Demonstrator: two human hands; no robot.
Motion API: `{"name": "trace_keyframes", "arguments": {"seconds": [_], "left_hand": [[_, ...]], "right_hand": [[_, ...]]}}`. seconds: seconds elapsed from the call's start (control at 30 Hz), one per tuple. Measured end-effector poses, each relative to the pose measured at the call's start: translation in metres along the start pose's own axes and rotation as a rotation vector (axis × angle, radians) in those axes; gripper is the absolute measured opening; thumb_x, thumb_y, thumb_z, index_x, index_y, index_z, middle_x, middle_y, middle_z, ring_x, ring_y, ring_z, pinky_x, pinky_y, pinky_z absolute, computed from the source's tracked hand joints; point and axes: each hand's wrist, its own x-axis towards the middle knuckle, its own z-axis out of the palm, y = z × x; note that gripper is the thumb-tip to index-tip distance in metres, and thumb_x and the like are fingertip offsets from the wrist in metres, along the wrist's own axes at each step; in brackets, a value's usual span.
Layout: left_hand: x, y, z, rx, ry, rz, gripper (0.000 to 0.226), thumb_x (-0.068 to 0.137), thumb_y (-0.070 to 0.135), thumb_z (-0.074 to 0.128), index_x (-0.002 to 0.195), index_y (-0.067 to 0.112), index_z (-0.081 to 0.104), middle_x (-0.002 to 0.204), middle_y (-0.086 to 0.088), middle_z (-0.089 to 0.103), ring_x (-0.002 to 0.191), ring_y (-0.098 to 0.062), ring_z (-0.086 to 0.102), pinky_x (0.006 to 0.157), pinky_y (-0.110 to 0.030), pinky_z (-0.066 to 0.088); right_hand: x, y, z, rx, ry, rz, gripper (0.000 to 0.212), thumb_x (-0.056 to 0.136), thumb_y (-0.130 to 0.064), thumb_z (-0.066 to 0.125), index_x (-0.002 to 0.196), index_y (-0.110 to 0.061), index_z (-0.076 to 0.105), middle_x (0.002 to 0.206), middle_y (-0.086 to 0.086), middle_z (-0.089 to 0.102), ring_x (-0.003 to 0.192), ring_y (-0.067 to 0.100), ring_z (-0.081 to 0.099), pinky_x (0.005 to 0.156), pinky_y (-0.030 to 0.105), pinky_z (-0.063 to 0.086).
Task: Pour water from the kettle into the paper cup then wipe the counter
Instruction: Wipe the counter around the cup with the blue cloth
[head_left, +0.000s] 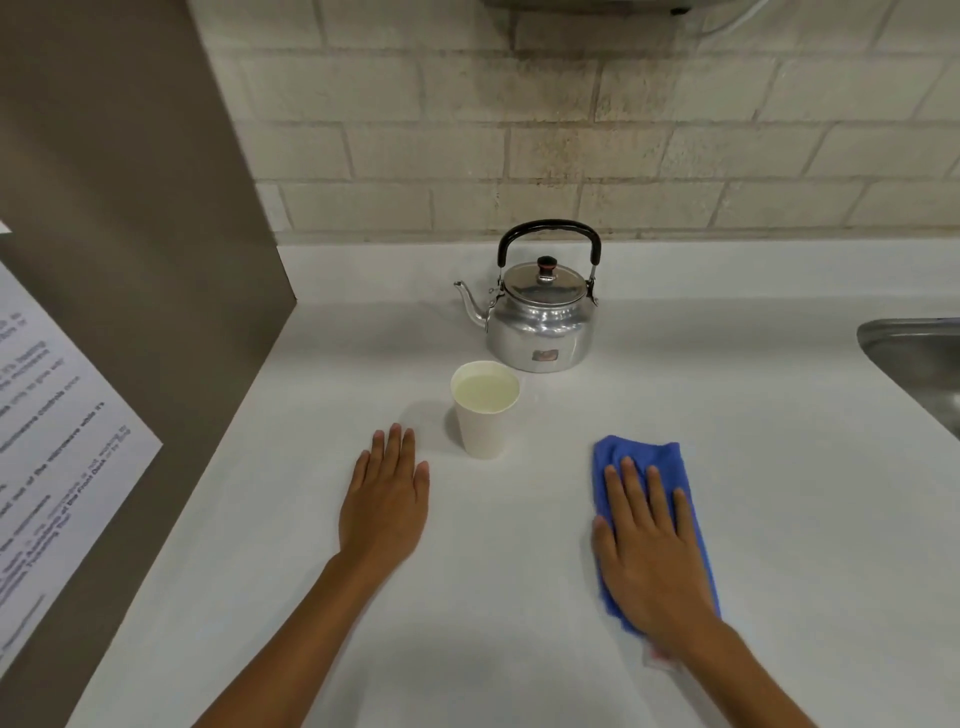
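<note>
Wiping is done best with the blue cloth (655, 470) kept flat under the outspread right hand (649, 545), clear of the filled paper cup (485, 410); the left hand (387, 499) is laid flat, empty.

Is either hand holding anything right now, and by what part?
Nothing is gripped. The right hand lies flat on the blue cloth; the left hand rests on the counter.

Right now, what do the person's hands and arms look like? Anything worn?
Both are bare. The left hand and right hand show no gloves, rings, watch or bands. The forearms are uncovered down to the picture's lower edge, so no sleeves or cuffs show. Nails look short and unpainted. No markings visible.
</note>
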Motion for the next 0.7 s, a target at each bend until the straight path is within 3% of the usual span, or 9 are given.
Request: {"name": "trace_keyframes", "arguments": {"seconds": [0.1,0.2,0.23,0.33,0.4,0.47,0.53,0.63,0.7], "left_hand": [[0.002,-0.001,-0.002,0.006,-0.036,0.006,0.053,0.099,0.033,0.012,0.145,0.014,-0.004,0.158,-0.004,-0.005,0.145,-0.019,-0.006,0.116,-0.03,-0.003],[0.004,-0.003,-0.007,-0.008,-0.078,0.013,0.055,0.099,0.035,0.014,0.145,0.012,-0.005,0.158,-0.005,-0.004,0.145,-0.019,-0.005,0.116,-0.03,-0.002],[0.004,-0.005,-0.01,-0.012,-0.082,0.009,0.055,0.099,0.035,0.015,0.145,0.011,-0.004,0.158,-0.005,-0.004,0.145,-0.018,-0.005,0.116,-0.03,-0.002],[0.004,-0.015,-0.022,-0.024,-0.054,-0.018,0.056,0.099,0.035,0.016,0.145,0.011,-0.003,0.158,-0.005,-0.002,0.145,-0.018,-0.004,0.116,-0.029,-0.002],[0.002,-0.025,-0.031,-0.037,-0.034,-0.047,0.056,0.099,0.035,0.016,0.145,0.011,-0.004,0.158,-0.005,-0.003,0.145,-0.017,-0.005,0.116,-0.028,-0.002],[-0.002,-0.033,-0.039,-0.044,-0.019,-0.067,0.055,0.099,0.034,0.016,0.145,0.011,-0.004,0.158,-0.005,-0.003,0.144,-0.017,-0.005,0.116,-0.028,-0.003],[-0.008,-0.039,-0.044,-0.093,-0.012,-0.095,0.054,0.099,0.033,0.017,0.145,0.012,-0.002,0.158,-0.004,-0.001,0.144,-0.016,-0.004,0.116,-0.028,-0.002],[-0.016,-0.044,-0.048,-0.186,0.011,-0.141,0.051,0.1,0.03,0.016,0.146,0.013,0.002,0.158,-0.003,0.003,0.144,-0.014,-0.002,0.116,-0.027,-0.002],[-0.018,-0.046,-0.049,-0.244,0.035,-0.169,0.049,0.1,0.028,0.016,0.146,0.013,0.005,0.157,-0.003,0.006,0.144,-0.014,0.0,0.116,-0.028,0.0]], "right_hand": [[-0.025,-0.044,0.002,0.031,0.018,-0.022,0.07,0.094,-0.036,-0.002,0.13,-0.004,0.049,0.139,0.015,0.049,0.13,0.036,0.041,0.111,0.044,0.013],[-0.045,-0.089,0.01,0.067,0.026,-0.072,0.073,0.092,-0.038,-0.011,0.14,0.0,0.03,0.143,0.01,0.04,0.14,0.027,0.014,0.109,0.041,0.001],[-0.047,-0.102,0.01,0.078,0.0,-0.079,0.071,0.091,-0.037,-0.012,0.141,0.0,0.023,0.143,0.009,0.04,0.141,0.026,0.014,0.109,0.041,0.0],[-0.042,-0.139,0.007,0.086,-0.077,-0.118,0.06,0.093,-0.03,-0.007,0.141,-0.005,0.02,0.141,0.008,0.046,0.134,0.03,0.037,0.107,0.043,-0.001],[-0.03,-0.161,0.004,0.095,-0.092,-0.191,0.059,0.091,-0.033,0.002,0.143,-0.009,0.018,0.149,0.011,0.032,0.137,0.032,0.028,0.107,0.045,-0.012],[-0.013,-0.18,0.011,0.098,-0.102,-0.28,0.06,0.091,-0.037,0.002,0.144,-0.011,-0.007,0.157,0.013,-0.005,0.142,0.032,-0.008,0.106,0.048,-0.029],[0.006,-0.2,0.02,0.099,-0.166,-0.311,0.065,0.096,-0.04,0.015,0.141,-0.01,-0.021,0.154,0.013,-0.023,0.139,0.032,-0.025,0.108,0.048,-0.026],[0.033,-0.221,0.022,0.045,-0.21,-0.356,0.09,0.091,-0.047,0.041,0.141,-0.008,-0.023,0.153,0.015,-0.026,0.138,0.034,-0.026,0.113,0.047,-0.017],[0.043,-0.226,0.017,0.09,-0.224,-0.392,0.089,0.091,-0.047,0.041,0.142,-0.007,-0.019,0.154,0.014,-0.022,0.14,0.032,-0.023,0.115,0.045,-0.014]]}}
